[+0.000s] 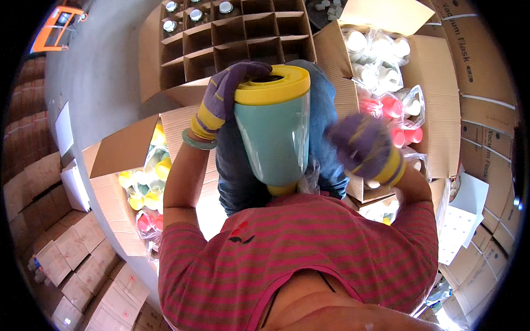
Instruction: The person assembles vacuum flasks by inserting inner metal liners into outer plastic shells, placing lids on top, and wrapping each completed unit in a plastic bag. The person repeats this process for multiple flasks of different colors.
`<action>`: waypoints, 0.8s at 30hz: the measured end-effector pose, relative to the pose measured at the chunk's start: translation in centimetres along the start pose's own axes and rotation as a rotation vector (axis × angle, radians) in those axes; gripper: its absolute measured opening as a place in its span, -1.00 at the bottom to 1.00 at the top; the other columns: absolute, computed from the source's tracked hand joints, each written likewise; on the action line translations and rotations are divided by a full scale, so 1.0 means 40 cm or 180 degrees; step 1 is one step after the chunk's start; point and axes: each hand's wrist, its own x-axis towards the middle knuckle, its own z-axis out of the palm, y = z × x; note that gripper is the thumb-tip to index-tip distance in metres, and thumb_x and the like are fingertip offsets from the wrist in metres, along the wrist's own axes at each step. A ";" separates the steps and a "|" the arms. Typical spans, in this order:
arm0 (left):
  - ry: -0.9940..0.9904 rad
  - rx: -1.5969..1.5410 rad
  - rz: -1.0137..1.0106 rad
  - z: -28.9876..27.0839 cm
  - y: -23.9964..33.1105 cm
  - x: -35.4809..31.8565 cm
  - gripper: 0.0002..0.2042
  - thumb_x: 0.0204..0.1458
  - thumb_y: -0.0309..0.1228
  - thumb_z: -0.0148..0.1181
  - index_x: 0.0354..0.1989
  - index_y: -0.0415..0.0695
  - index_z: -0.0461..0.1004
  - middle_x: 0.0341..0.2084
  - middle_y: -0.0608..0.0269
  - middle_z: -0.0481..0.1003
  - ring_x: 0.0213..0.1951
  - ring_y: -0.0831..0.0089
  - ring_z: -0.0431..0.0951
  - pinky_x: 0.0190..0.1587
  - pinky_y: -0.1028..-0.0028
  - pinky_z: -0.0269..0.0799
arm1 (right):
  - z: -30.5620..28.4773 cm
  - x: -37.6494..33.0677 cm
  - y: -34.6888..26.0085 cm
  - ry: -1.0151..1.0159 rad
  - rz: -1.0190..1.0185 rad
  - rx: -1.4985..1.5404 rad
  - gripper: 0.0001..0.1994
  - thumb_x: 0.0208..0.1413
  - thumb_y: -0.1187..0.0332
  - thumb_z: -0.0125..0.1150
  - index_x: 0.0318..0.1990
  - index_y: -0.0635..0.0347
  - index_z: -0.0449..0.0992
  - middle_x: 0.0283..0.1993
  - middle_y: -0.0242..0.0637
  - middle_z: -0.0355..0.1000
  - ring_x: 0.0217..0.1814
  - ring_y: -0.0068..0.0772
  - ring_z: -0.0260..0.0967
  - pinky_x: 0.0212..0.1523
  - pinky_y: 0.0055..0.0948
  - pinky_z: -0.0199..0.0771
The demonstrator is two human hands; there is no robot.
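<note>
Between my knees stands a pale teal flask casing [279, 138], its wide end up and tapering downward. A yellow ring [298, 83] caps that wide end, with a dark round opening in its middle. My left hand [226, 96], in a purple and yellow glove, grips the ring's left side, fingers bent over the top. To the right of the casing and apart from it, my right hand [367, 146] wears a matching glove. Motion blurs it, so its fingers and anything in them cannot be made out. It hangs beside the open carton of bagged parts.
Ahead is a divided carton [232, 41] with several silver-topped flask liners [225, 7] in its far left cells. At right, an open carton [436, 105] holds bagged white and red parts [392, 107]. A carton [113, 209] at left holds yellow and red ones. Stacked boxes [483, 71] line the right.
</note>
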 end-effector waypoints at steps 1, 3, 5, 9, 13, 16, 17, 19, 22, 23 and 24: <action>0.0141 -0.0139 -0.0092 0.000 -0.006 0.002 -0.71 0.23 -0.36 -0.11 -0.02 -0.21 0.47 -0.05 0.00 0.51 0.00 0.24 0.53 0.08 0.37 0.43 | -0.030 0.034 0.010 0.0989 -0.0282 0.0226 -0.60 -0.11 0.19 0.16 -0.11 0.19 0.46 0.05 -0.12 0.40 0.10 -0.15 0.33 0.17 -0.08 0.24; 0.0378 -0.0394 -0.0273 -0.002 0.013 0.010 -0.71 0.23 -0.35 -0.10 -0.02 -0.20 0.47 -0.07 0.02 0.52 -0.02 0.25 0.54 0.07 0.37 0.43 | -0.065 0.131 0.003 0.2033 -0.0942 0.0252 -0.44 -0.11 0.13 0.20 0.05 0.26 0.39 0.13 -0.03 0.34 0.17 -0.06 0.29 0.21 -0.01 0.17; 0.0724 -0.0108 -0.0444 0.011 0.042 -0.006 -0.68 0.22 -0.34 -0.10 0.04 -0.23 0.41 -0.04 0.01 0.49 0.00 0.27 0.52 0.08 0.34 0.41 | -0.036 0.241 -0.009 0.1668 -0.1465 0.0250 -0.31 -0.13 0.04 0.28 0.16 0.24 0.34 0.12 -0.01 0.33 0.13 0.01 0.30 0.21 0.03 0.18; 0.1119 0.0796 0.0448 0.110 0.142 -0.108 -0.57 0.21 -0.21 -0.08 0.17 -0.21 0.28 0.10 -0.02 0.36 0.12 0.20 0.40 0.18 0.28 0.29 | 0.159 0.376 0.272 0.1778 -0.1012 0.2067 -0.47 0.29 0.09 -0.19 0.25 0.32 0.22 0.24 -0.03 0.26 0.32 -0.07 0.18 0.35 -0.18 0.04; 0.1092 0.1089 0.0706 0.007 0.070 -0.046 -0.54 0.19 -0.15 -0.09 0.16 -0.19 0.30 0.10 -0.04 0.35 0.12 0.15 0.39 0.18 0.23 0.27 | 0.140 0.356 0.143 0.3070 -0.0423 0.2644 -0.47 0.30 0.10 -0.16 0.25 0.35 0.18 0.29 0.04 0.18 0.37 -0.05 0.10 0.36 -0.17 0.01; 0.0974 0.1142 0.0969 0.091 0.080 -0.048 -0.53 0.18 -0.11 -0.10 0.15 -0.18 0.32 0.10 -0.06 0.34 0.12 0.11 0.38 0.18 0.19 0.25 | 0.118 0.351 0.207 0.2176 -0.0975 0.1736 -0.52 0.33 0.16 -0.32 0.17 0.35 0.29 0.21 0.15 0.24 0.30 0.11 0.18 0.31 -0.09 0.09; 0.0932 0.1163 0.1060 0.085 0.086 -0.049 -0.52 0.17 -0.10 -0.10 0.14 -0.17 0.32 0.10 -0.06 0.34 0.12 0.10 0.38 0.18 0.18 0.25 | 0.138 0.361 0.244 0.2264 -0.0804 0.1773 -0.51 0.33 0.14 -0.32 0.17 0.36 0.29 0.23 0.15 0.22 0.32 0.10 0.14 0.32 -0.10 0.07; 0.0893 0.1243 0.1136 0.019 0.073 -0.030 -0.51 0.17 -0.07 -0.11 0.13 -0.16 0.33 0.10 -0.07 0.34 0.13 0.07 0.37 0.18 0.15 0.24 | 0.161 0.366 0.255 0.2775 -0.0306 0.2462 -0.48 0.33 0.10 -0.33 0.19 0.36 0.28 0.28 0.15 0.18 0.37 0.10 0.06 0.35 -0.12 0.02; 0.1007 0.1209 0.0974 0.008 0.022 0.008 -0.49 0.15 -0.02 -0.11 0.12 -0.14 0.35 0.10 -0.09 0.33 0.13 0.04 0.36 0.18 0.12 0.22 | 0.108 0.366 0.190 0.2121 -0.0069 0.3065 -0.48 0.32 0.13 -0.27 0.23 0.37 0.23 0.31 0.16 0.14 0.41 0.08 0.01 0.38 -0.11 -0.05; 0.0928 0.1205 0.1099 0.049 0.042 -0.004 -0.48 0.15 -0.01 -0.12 0.12 -0.14 0.36 0.10 -0.10 0.33 0.13 0.02 0.35 0.17 0.10 0.22 | 0.088 0.368 0.168 0.1756 0.0042 0.3218 -0.49 0.31 0.15 -0.23 0.25 0.37 0.21 0.31 0.17 0.13 0.41 0.07 0.00 0.39 -0.11 -0.08; 0.0823 0.1144 0.1199 0.081 0.060 -0.011 -0.48 0.14 0.00 -0.12 0.12 -0.13 0.36 0.10 -0.10 0.33 0.13 0.01 0.35 0.17 0.09 0.21 | 0.137 0.375 0.250 0.1788 0.0068 0.2760 -0.50 0.30 0.19 -0.21 0.26 0.37 0.19 0.30 0.16 0.13 0.40 0.06 0.02 0.39 -0.11 -0.07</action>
